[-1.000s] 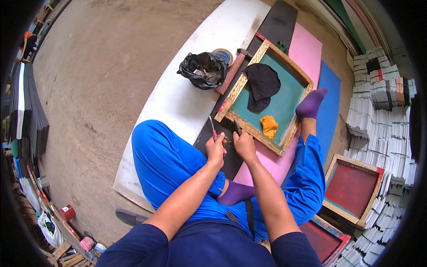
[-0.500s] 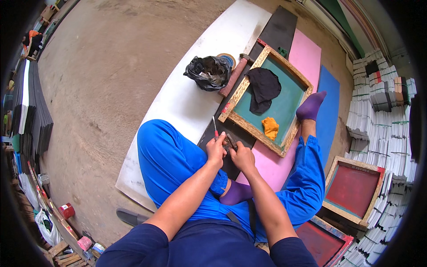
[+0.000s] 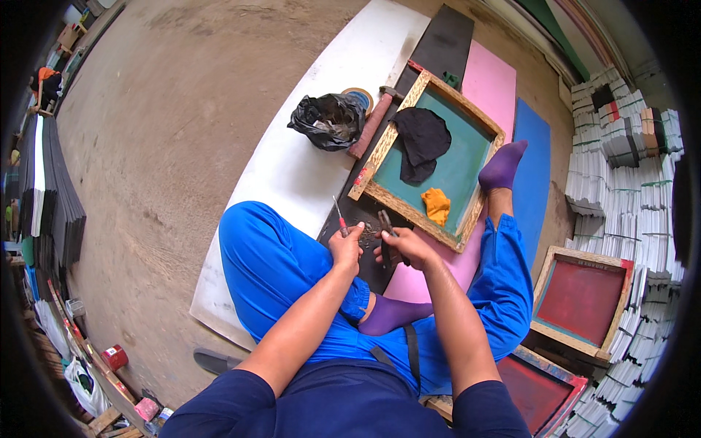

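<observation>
Pliers [image 3: 385, 235] gripped in the right hand [image 3: 406, 245], left hand [image 3: 346, 247] fingers clamped on a red screwdriver [image 3: 339, 218] beside the wooden frame [image 3: 380, 153].

Both hands drew back from the wooden frame [image 3: 427, 157].

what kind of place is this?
Likely a small screen-printing workshop: wooden mesh frame on the floor mats, red-mesh frames leaning nearby, stacks of white sheets along the wall.

Head camera looks steeply down, close above lap and wooden frame [image 3: 427, 157].
</observation>
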`<state>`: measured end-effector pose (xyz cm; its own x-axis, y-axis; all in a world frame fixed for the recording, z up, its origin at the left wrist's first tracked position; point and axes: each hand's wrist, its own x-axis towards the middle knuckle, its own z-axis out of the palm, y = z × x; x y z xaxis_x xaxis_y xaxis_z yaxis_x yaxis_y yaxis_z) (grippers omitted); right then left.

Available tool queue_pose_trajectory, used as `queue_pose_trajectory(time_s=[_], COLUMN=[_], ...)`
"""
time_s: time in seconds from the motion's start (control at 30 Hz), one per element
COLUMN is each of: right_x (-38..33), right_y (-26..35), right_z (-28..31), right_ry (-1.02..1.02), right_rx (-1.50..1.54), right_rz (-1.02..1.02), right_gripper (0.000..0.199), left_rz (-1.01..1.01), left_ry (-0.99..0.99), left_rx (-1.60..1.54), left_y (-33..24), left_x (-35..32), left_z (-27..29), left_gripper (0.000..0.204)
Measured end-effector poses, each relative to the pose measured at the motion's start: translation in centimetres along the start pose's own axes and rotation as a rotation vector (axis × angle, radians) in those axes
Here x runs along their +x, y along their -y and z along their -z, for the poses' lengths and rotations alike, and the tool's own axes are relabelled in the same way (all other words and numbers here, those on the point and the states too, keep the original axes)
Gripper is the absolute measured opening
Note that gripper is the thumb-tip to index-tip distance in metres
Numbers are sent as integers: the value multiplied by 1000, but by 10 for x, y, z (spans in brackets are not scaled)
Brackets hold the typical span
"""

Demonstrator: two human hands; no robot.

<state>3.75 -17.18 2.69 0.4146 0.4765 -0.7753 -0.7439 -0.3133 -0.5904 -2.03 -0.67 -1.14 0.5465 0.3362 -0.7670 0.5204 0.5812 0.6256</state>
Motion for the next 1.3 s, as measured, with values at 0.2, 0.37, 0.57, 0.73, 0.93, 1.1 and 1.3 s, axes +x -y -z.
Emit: queue_pose_trajectory(time_s=[0.2, 0.37, 0.57, 0.73, 0.93, 1.1, 1.3], right_x=[14, 19, 18, 20, 28, 54, 45], right_y=[31, 42, 57, 61, 40, -7, -15], right_z=[22, 33, 38, 40, 11, -8, -24], right_ry=[28, 63, 71, 61, -361, -762, -869], right_rx=[87, 104, 164, 159, -430, -766, -875], right_rz=[-122, -203, -315, -362, -74, 265, 360], right_gripper=[41, 39, 36, 34, 33, 37, 34], left_rz=[-9, -9, -8, -1, 8, 10, 21], left_ry=[-32, -26, -25, -21, -12, -14, 0], left_rx=[15, -21, -37, -26, -33, -40, -48], left_y=[-2, -3, -3, -3, -4, -5, -6], left_x=[-4, -4, -2, 0, -2, -1, -1], left_z=[-3, -5, -4, -7, -9, -11, -9], left_gripper=[27, 28, 27, 27, 27, 28, 28])
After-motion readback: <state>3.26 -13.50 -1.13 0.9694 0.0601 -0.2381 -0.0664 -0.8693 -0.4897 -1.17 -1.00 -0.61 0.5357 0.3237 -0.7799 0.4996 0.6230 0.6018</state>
